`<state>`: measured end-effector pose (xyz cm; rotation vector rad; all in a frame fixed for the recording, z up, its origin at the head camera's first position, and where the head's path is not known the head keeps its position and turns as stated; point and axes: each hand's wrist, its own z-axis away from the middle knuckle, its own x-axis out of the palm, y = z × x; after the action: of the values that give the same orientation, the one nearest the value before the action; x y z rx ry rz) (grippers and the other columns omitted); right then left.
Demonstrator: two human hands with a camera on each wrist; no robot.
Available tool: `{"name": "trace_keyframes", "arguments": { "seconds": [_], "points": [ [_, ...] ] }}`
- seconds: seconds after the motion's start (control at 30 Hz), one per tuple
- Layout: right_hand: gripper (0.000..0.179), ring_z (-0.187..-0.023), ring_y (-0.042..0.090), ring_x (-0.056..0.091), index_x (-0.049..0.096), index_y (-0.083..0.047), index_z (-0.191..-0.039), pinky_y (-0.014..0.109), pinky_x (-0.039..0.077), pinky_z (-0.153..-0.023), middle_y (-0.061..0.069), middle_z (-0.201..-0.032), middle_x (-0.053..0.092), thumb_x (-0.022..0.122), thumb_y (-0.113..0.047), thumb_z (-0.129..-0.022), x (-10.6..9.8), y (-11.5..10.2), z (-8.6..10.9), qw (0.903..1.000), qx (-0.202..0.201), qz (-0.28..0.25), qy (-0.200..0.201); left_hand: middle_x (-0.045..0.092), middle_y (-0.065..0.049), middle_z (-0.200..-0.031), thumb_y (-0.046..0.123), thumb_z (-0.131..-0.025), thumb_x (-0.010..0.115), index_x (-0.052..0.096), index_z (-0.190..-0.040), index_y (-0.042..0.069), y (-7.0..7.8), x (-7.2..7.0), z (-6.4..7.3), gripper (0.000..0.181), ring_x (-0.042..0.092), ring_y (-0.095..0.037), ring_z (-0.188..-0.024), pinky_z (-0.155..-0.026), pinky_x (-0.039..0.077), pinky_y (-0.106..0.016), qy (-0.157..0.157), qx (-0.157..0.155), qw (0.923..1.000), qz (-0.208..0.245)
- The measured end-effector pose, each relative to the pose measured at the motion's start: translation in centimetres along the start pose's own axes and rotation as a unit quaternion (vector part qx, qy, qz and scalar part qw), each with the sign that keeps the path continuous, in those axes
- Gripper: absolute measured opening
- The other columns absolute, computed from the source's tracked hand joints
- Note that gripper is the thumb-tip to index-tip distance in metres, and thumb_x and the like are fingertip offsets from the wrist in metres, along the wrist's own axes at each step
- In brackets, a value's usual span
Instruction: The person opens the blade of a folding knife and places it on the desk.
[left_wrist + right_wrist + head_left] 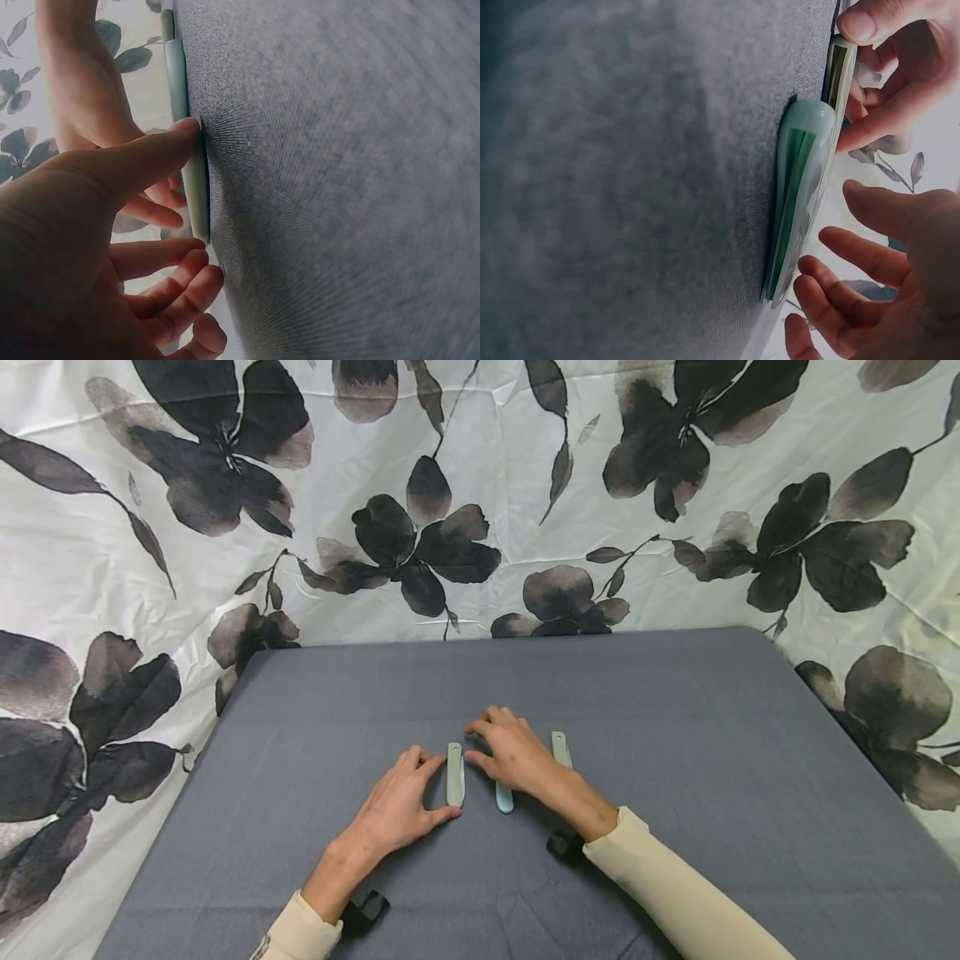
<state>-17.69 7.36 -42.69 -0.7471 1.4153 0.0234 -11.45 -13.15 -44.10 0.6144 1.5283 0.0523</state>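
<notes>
Three folded pocket knives lie side by side on the grey cloth. My left hand (pixel 397 806) spans the pale green folding knife (pixel 454 777) on the left, thumb at its near end and index finger by its far end. In the left wrist view the thumb presses against this knife's edge. My right hand (pixel 517 756) hovers over the light teal folding knife (pixel 810 139), fingers spread and apart from it; the hand hides most of that knife in the head view. Another pale green knife (pixel 560 747) shows partly behind the right wrist.
A grey cloth-covered table (pixel 637 693) spreads under the hands. Behind it hangs a white curtain (pixel 525 552) with dark flowers. Black wrist devices (pixel 365 910) sit beneath both wrists.
</notes>
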Motion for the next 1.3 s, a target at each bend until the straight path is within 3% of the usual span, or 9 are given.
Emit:
{"name": "trace_keyframes", "arguments": {
  "seconds": [0.8, 1.07, 1.3],
  "points": [
    [0.036, -0.103, 0.024, 0.049, 0.072, -0.019, -0.132, 0.043, 0.040, -0.090, 0.008, -0.116, 0.060, 0.073, -0.033, -0.099, 0.21, -0.74, -0.32, 0.9993, 0.003, 0.014, -0.034, 0.054, -0.004, -0.108, 0.037, -0.080, 0.091, 0.062, -0.145, 0.012, 0.13, -0.16, 0.13, 0.075, 0.048, -0.014, -0.088, -0.078, 0.047, -0.037, -0.011, -0.005, 0.9999, 0.007],
    [0.034, -0.097, 0.022, 0.048, 0.073, -0.020, -0.129, 0.041, 0.039, -0.088, 0.007, -0.112, 0.060, 0.073, -0.034, -0.099, 0.10, -0.39, -0.02, 0.9993, 0.011, -0.015, -0.033, 0.057, -0.006, -0.115, 0.037, -0.081, 0.090, 0.061, -0.146, 0.012, 0.13, 0.03, 0.03, 0.076, 0.053, -0.017, -0.096, -0.081, 0.044, -0.038, -0.014, 0.001, 0.9998, 0.014],
    [0.036, -0.100, 0.022, 0.056, 0.070, -0.012, -0.132, 0.040, 0.047, -0.088, 0.007, -0.110, 0.064, 0.071, -0.028, -0.100, -0.29, -0.44, -0.11, 0.9967, 0.015, -0.078, -0.014, 0.057, -0.004, -0.118, 0.038, -0.081, 0.091, 0.060, -0.148, 0.016, 0.19, -0.14, -0.28, 0.077, 0.055, -0.017, -0.099, -0.083, 0.043, -0.036, 0.011, -0.007, 0.9992, 0.036]
  ]
}}
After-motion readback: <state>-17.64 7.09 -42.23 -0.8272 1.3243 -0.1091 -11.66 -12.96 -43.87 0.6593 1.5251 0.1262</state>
